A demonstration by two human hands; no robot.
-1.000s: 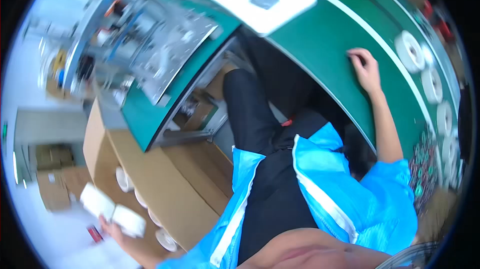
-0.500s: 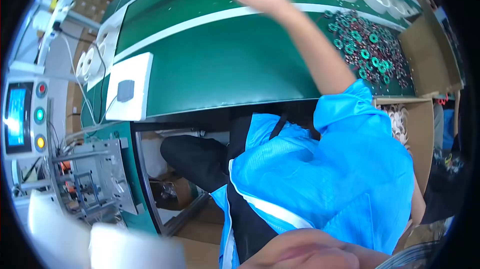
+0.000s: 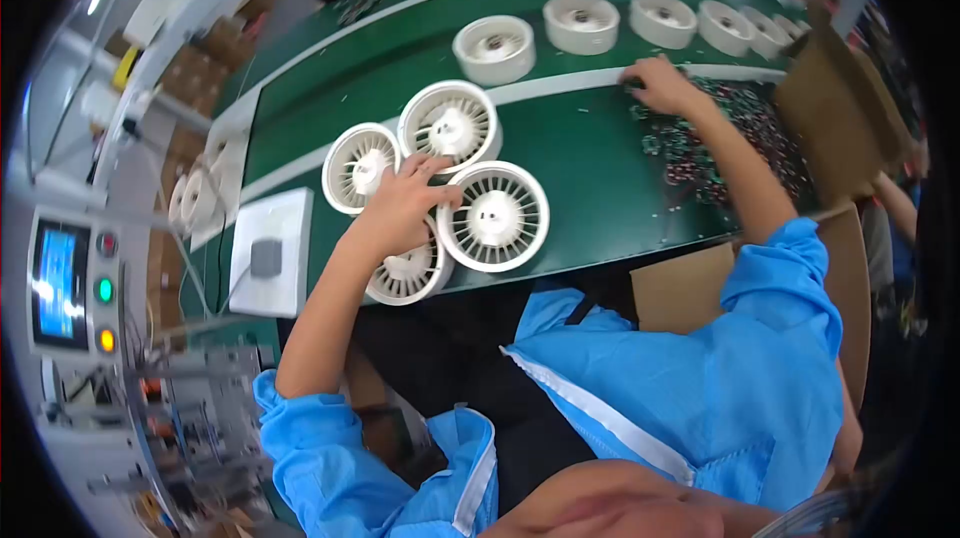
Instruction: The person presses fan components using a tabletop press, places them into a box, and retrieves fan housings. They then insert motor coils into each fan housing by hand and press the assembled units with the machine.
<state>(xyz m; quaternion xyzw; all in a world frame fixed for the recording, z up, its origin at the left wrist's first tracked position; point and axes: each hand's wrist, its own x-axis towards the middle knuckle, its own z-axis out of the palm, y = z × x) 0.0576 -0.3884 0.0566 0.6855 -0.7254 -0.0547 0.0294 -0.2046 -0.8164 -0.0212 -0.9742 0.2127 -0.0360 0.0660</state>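
Several white round slatted housings, like fan wheels, sit in a cluster on the green bench, among them a front right one, a back one and a left one. My left hand lies over the middle of the cluster, fingers spread and touching the rims. It partly hides the front left housing. My right hand is at the back left edge of a pile of small green ring parts with wires. Its fingers are bent down around something dark and small, mostly hidden.
More white housings stand in a row on the belt behind the white strip. A cardboard box is beside the pile. At left are a white board with a grey block and a control panel with a lit screen.
A cluster of white housings now stands on the bench with my left hand on it. My right hand has moved from the far belt to the pile's edge. The view has shifted.
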